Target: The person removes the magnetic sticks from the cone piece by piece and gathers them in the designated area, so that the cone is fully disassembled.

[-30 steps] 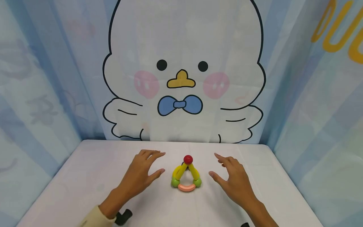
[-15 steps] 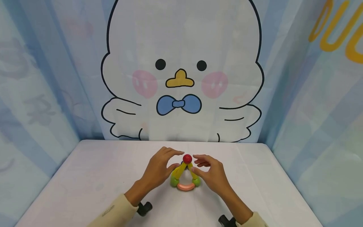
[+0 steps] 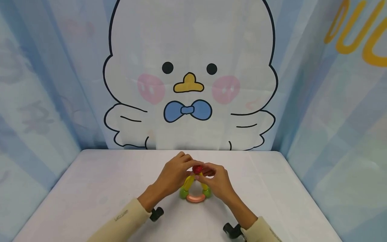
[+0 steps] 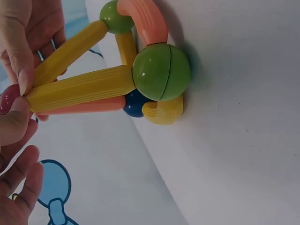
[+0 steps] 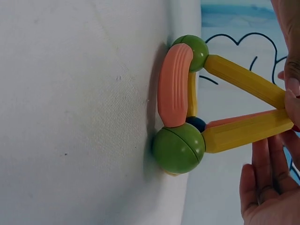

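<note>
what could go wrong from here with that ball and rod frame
The left hand and right hand crowd the red ball, so fingers could get in each other's way. Yellow rods meet there; a pull might detach one. Neither hand steadies the green balls below, so the frame could tip or slide.

A white table point(image 3: 272, 195) with rounded far corners spans the lower part of the head view; a pale blue back cloth point(image 3: 93, 111) hangs behind it, bearing a big white bird point(image 3: 190, 40) outlined in black; the bird has black eyes point(image 3: 167, 68), pink cheeks point(image 3: 151, 89), a yellow beak point(image 3: 188, 86) and a blue bow tie point(image 3: 187, 110); a left cloth point(image 3: 33, 141) and a right cloth point(image 3: 338, 127), both streaked blue and white, flank the table; yellow letters point(image 3: 342, 47) sit upper right; the light is soft, with faint shadows on the tabletop.
</note>
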Demonstrator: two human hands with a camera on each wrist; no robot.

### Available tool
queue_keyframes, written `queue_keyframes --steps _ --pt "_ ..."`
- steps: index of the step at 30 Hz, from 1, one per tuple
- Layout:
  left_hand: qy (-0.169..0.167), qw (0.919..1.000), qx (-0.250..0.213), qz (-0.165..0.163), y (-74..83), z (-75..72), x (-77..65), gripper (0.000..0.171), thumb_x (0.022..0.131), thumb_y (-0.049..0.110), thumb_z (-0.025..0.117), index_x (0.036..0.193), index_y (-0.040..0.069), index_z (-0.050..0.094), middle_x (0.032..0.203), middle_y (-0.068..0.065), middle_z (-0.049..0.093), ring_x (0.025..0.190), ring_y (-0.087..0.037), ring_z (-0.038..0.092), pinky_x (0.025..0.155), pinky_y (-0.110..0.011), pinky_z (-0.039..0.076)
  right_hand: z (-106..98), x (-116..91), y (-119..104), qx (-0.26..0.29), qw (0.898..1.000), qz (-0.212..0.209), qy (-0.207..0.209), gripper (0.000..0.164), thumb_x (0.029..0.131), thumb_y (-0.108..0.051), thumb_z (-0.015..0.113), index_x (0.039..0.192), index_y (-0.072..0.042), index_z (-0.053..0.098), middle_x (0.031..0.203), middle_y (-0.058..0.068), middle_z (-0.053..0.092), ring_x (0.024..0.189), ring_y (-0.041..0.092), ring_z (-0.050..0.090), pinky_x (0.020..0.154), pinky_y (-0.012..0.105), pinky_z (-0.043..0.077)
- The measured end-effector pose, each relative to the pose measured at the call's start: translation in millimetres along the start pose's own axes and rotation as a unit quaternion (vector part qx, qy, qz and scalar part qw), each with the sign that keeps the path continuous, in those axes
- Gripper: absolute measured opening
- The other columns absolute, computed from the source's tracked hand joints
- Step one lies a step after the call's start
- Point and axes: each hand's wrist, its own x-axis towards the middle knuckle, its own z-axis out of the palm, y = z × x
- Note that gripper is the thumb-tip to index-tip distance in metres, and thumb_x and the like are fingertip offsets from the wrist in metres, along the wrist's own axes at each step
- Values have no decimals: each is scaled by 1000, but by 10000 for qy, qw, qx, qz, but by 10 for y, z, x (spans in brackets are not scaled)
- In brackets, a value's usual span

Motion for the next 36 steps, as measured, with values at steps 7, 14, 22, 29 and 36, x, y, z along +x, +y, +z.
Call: queue_keyframes --steps 7,14,22,29,36 --pt "-324 9993 165 53 -5 4 61 46 84 5 90 121 28 76 104 6 67 98 -12 55 83 -23 58 2 18 -1 14 10000 -34 -67 34 86 -20 90 118 -14 80 100 -1 79 91 12 70 90 26 60" --pt "-189 9993 289 150 -13 50 43 46 86 8 89 123 29 72 106 5 65 97 -11 54 81 -21 56 17 18 3 -22 10000 0 19 33 85 -18 91 116 -15 80 98 -3 79 90 11 70 87 24 60" --pt "348 9993 46 -136 -59 127 -66 52 81 10 93 125 23 68 109 4 68 100 -13 58 86 -23 60 31 19 8 -29 9998 -169 89 33 87 -19 90 118 -15 81 94 -1 76 88 12 69 86 30 62" --pt "411 9931 -505 -979 -153 37 -201 50 84 13 90 128 22 68 119 3 70 108 -15 60 89 -29 61 49 12 -10 37 9999 -76 56 34 87 -20 89 119 -18 81 93 -2 74 87 11 68 85 25 60" --pt "292 9882 -503 -1418 -281 -89 -397 49 83 13 91 127 18 71 117 1 69 105 -15 60 87 -33 61 51 10 -8 -64 9999 -33 71 35 87 -21 89 121 -17 80 94 -4 74 87 12 68 84 22 59"
